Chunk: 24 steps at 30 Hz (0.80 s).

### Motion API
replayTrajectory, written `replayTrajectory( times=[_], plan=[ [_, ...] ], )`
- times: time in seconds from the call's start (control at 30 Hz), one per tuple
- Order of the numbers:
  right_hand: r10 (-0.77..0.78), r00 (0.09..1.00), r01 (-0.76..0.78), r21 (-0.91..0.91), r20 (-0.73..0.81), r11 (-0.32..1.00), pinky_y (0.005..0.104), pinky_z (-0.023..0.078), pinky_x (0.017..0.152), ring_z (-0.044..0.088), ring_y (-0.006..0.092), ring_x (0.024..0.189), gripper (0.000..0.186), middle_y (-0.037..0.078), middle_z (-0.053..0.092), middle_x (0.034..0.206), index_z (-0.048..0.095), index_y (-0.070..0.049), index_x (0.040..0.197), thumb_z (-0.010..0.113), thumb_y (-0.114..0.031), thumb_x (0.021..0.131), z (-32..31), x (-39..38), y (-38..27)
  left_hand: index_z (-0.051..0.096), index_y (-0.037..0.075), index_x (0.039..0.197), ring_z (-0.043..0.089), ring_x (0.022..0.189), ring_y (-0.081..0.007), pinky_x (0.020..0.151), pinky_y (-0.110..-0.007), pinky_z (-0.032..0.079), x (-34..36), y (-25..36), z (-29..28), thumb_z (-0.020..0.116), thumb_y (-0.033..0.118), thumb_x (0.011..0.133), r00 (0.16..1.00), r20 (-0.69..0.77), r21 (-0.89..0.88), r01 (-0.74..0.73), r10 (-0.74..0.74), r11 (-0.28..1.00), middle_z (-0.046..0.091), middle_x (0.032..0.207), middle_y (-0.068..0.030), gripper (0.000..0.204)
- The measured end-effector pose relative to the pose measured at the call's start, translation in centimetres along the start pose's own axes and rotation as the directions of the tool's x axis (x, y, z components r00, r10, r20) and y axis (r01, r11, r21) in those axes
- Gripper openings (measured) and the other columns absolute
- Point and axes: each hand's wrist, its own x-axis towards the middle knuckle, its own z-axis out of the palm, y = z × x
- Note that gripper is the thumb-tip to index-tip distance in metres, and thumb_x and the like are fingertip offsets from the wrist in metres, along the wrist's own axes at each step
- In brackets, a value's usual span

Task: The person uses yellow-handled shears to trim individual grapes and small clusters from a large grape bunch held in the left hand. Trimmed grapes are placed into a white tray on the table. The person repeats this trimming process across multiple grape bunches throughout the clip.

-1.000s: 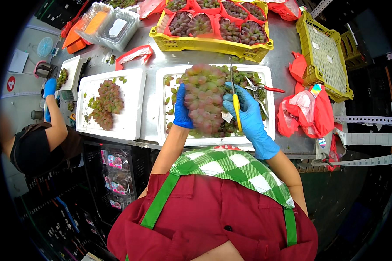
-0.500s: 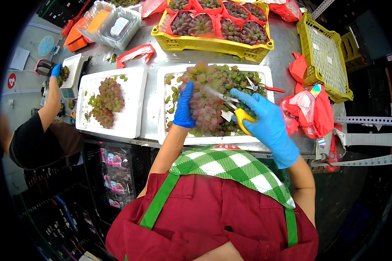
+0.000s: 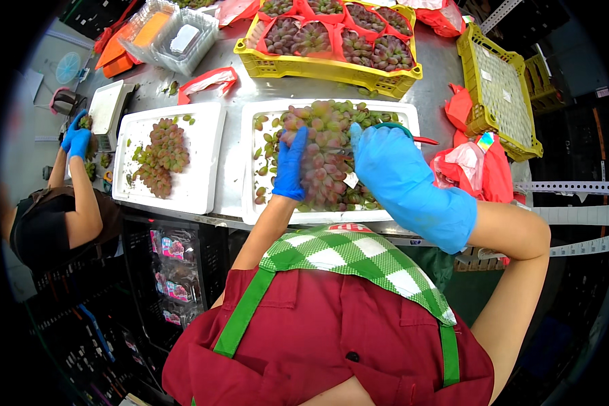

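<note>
My left hand [image 3: 291, 162], in a dark blue glove, is closed on the left side of a large bunch of reddish-green grapes [image 3: 326, 166]. The bunch is over a white foam tray [image 3: 252, 203] scattered with loose grapes. My right hand [image 3: 392, 169], in a light blue glove, is at the right side of the bunch, its back turned up and its fingers bent in. The glove hides the yellow-handled scissors held there a moment ago. Beyond that hand, the red handle of small snips [image 3: 424, 140] shows. A small white tag [image 3: 351, 180] hangs by the bunch.
A second white tray [image 3: 206, 162] on the left holds a grape bunch [image 3: 161, 159]. Behind are a yellow crate [image 3: 331, 70] of red-wrapped grapes and clear plastic boxes [image 3: 183, 40]. Red wrapping [image 3: 484, 172] and another yellow crate [image 3: 477, 88] are on the right. A co-worker's gloved hands [image 3: 78, 139] are far left.
My right hand has turned over and its elbow has swung outward, so the scissors have gone out of sight. My left hand stays at the bunch. The co-worker's two hands now come together at grapes.
</note>
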Motion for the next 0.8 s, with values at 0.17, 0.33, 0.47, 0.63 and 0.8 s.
replayTrajectory(
  times=[0.17, 0.33, 0.47, 0.63, 0.8],
  plan=[
    [-0.033, 0.999, 0.034, 0.025, -0.041, 0.999, 0.0304, 0.038, 0.050, 0.052, 0.0173, 0.061, 0.023, 0.005, 0.050, 0.066, 0.053, 0.001, 0.100, 0.051, -0.008, 0.079, 1.0, 0.4, -0.4, 0.049, 0.020, 0.096, 0.049, 0.077, -0.0048, 0.063, -0.021, 0.045, 1.1, -1.1, -1.1, 0.059, 0.025, 0.084, 0.999, 0.052, -0.075, 0.014, -0.010, 0.997, 0.049, 0.087, 0.0059, 0.017],
    [-0.031, 0.999, 0.030, 0.046, 0.027, 0.998, 0.0303, 0.038, 0.047, 0.053, 0.0174, 0.058, 0.017, 0.006, 0.051, 0.063, 0.054, 0.000, 0.093, 0.052, -0.009, 0.079, -0.2, 0.9, -0.3, 0.049, 0.019, 0.099, 0.051, 0.078, -0.0062, 0.061, -0.022, 0.047, 0.9, -1.1, -0.5, 0.059, 0.026, 0.083, 0.997, 0.070, -0.076, 0.049, -0.043, 0.996, 0.051, 0.088, 0.0046, 0.020],
    [-0.009, 0.998, 0.028, 0.311, -0.063, 0.950, 0.0321, 0.041, 0.046, 0.055, 0.0198, 0.055, 0.014, 0.007, 0.053, 0.060, 0.054, -0.001, 0.088, 0.052, -0.009, 0.077, 0.2, 1.2, -0.1, 0.048, 0.018, 0.105, 0.052, 0.080, -0.0072, 0.059, -0.023, 0.048, 1.4, -1.1, -2.0, 0.061, 0.030, 0.081, 0.993, 0.112, -0.086, 0.053, -0.043, 0.995, 0.051, 0.091, 0.0032, 0.030],
    [-0.010, 0.996, -0.024, 0.353, 0.093, 0.935, 0.0350, 0.044, 0.041, 0.059, 0.0235, 0.055, 0.013, 0.010, 0.056, 0.059, 0.054, -0.001, 0.086, 0.053, -0.009, 0.075, -0.2, 1.1, 0.6, 0.044, 0.016, 0.118, 0.053, 0.069, -0.0072, 0.051, -0.023, 0.047, 2.6, -2.6, -1.4, 0.060, 0.042, 0.078, 0.960, 0.101, 0.206, -0.277, 0.261, 0.939, 0.052, 0.090, 0.0000, 0.050],
    [-0.012, 0.989, -0.027, 0.254, 0.150, 0.967, 0.0361, 0.041, 0.042, 0.055, 0.0228, 0.056, 0.048, 0.007, 0.052, 0.064, 0.046, -0.005, 0.119, 0.057, -0.009, 0.073, -0.8, 1.2, 1.6, 0.044, 0.013, 0.117, 0.055, 0.068, -0.0106, 0.052, -0.025, 0.049, 4.2, -3.3, -3.9, 0.058, 0.050, 0.077, 0.989, 0.137, 0.123, -0.071, 0.054, 0.990, 0.051, 0.093, -0.0037, 0.057]
  ],
)
